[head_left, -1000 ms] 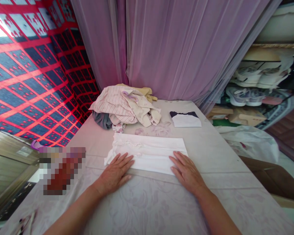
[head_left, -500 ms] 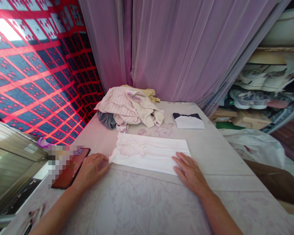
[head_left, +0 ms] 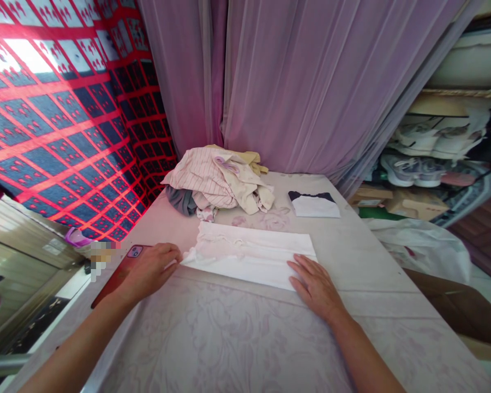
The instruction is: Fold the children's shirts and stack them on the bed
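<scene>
A folded white garment point(head_left: 249, 255) lies flat across the table, with a ruffled, pinkish edge on its left. My left hand point(head_left: 159, 267) pinches its near left corner between thumb and fingers, pulling that corner to a point. At the other end, my right hand point(head_left: 314, 284) rests with its fingers stretched out on the garment's right edge. Partly covered by my left wrist and forearm is a red phone point(head_left: 120, 273).
Behind the garment sits a heap of crumpled clothes point(head_left: 213, 177). To its right lies a folded white-and-black garment point(head_left: 314, 204). A purple curtain point(head_left: 282, 87) hangs along the back, and shelves at right hold shoes point(head_left: 413, 169) above boxes.
My left hand has drawn the garment's near left corner slightly outward and up, smoothing that edge. My right hand has stayed in place on the garment. The view has shifted slightly.
</scene>
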A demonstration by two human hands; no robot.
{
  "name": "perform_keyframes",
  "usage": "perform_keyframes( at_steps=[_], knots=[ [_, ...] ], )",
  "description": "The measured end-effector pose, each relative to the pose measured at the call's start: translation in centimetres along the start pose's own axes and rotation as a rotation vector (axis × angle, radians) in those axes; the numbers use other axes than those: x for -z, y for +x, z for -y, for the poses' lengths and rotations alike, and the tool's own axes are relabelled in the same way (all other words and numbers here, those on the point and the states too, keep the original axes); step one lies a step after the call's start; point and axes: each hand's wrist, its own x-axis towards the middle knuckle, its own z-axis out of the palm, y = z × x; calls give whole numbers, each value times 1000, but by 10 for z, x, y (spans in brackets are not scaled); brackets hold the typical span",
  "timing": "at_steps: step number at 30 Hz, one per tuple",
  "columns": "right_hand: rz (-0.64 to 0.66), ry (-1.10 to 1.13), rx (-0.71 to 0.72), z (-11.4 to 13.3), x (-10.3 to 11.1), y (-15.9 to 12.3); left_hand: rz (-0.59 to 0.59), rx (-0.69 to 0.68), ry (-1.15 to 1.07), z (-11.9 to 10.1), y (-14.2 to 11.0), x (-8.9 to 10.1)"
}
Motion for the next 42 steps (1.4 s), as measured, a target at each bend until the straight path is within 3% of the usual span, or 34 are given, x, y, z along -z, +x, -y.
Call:
perform_keyframes(
  at_steps=[4, 6, 10, 12, 16, 21, 25, 28, 31, 36, 42],
  knots=[
    [2, 10, -8, 0, -1, 0, 151, 32, 33, 0, 0, -4],
    [3, 13, -9, 0, -1, 1, 171, 91, 16, -5, -1, -9],
    [5, 14, -13, 0, 0, 0, 8, 231, -9, -22, -7, -10],
    [4, 12, -15, 0, 0, 0, -50, 165, -53, -32, -10, -11],
    [9, 13, -17, 0, 0, 0, -17, -29, -88, -44, -8, -23],
    [9, 22, -26, 1, 0, 0, -6, 61, -37, -35, 2, -40],
    [10, 27, -27, 1, 0, 0, 52, 109, -10, -34, 9, -32],
    [10, 24, -26, 2, 1, 0, 48, 116, 31, -50, 13, -22],
    [9, 31, -27, 2, 2, 1, 21, 12, -69, -78, 18, -22],
    [23, 37, -37, 4, 4, 1, 46, -212, -258, -113, 36, -47],
    [27, 36, -45, 5, 5, 1, -5, -222, -231, -102, 58, -74]
  ],
)
